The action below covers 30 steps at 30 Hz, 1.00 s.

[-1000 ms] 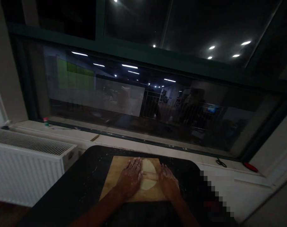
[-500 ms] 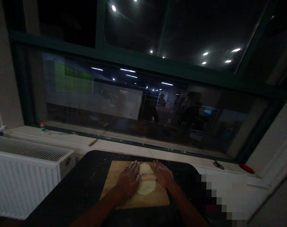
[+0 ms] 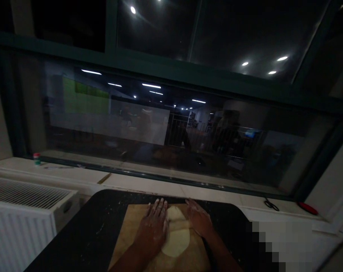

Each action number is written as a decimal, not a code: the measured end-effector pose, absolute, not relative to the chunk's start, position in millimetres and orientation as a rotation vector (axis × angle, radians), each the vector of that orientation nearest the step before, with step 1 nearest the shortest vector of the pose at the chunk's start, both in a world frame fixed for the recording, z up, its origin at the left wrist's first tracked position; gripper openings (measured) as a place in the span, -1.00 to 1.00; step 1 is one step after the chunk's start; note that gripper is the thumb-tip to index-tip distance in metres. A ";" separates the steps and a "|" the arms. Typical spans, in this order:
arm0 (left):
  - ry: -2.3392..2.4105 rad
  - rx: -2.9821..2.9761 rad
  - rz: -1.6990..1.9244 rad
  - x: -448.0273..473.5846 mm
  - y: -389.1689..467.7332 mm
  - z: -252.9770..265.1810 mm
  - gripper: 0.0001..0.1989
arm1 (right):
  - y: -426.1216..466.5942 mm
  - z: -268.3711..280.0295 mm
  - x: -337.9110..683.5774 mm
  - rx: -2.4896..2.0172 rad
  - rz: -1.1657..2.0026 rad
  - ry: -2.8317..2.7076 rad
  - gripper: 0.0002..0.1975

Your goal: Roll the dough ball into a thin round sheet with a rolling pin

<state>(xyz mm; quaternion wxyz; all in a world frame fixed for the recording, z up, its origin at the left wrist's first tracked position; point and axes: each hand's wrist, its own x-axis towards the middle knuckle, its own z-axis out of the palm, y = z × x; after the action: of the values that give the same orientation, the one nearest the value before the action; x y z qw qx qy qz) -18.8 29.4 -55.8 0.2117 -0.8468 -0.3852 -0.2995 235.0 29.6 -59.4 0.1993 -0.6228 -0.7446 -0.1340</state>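
A pale, flattened sheet of dough [image 3: 175,241] lies on a wooden board [image 3: 122,241]. Across it rests a light wooden rolling pin [image 3: 179,225], its ends hidden beneath my hands. My left hand [image 3: 154,223], dusted with flour, presses flat on the left end with fingers stretched forward. On the right end lies my right hand [image 3: 199,218], also floury, its fingers extended rather than wrapped round. The dough shows both beyond the pin and on my side of it, with the longer part nearer me.
The board sits on a dark table [image 3: 86,226] speckled with flour. A white radiator [image 3: 21,223] stands at the left. Along the windowsill [image 3: 131,185] are a small red-capped container [image 3: 36,159], black scissors [image 3: 271,205] and a red object [image 3: 307,208]. A large window rises behind.
The view has shifted, so the board and hands appear lower. The rolling pin and both hands stay on the dough, and the pin now lies nearer its far end.
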 end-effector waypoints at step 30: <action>-0.791 -2.101 -0.901 -29.6 55.7 -81.0 -0.65 | 94.4 -19.3 216.0 -1.644 -0.214 -2.374 -0.56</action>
<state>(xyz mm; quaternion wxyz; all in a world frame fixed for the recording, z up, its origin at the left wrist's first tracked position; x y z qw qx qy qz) -29.6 55.7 -81.0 0.3534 -0.8126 -0.3058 -0.3483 216.0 94.4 -19.3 0.1226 -0.5633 -0.8138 -0.0733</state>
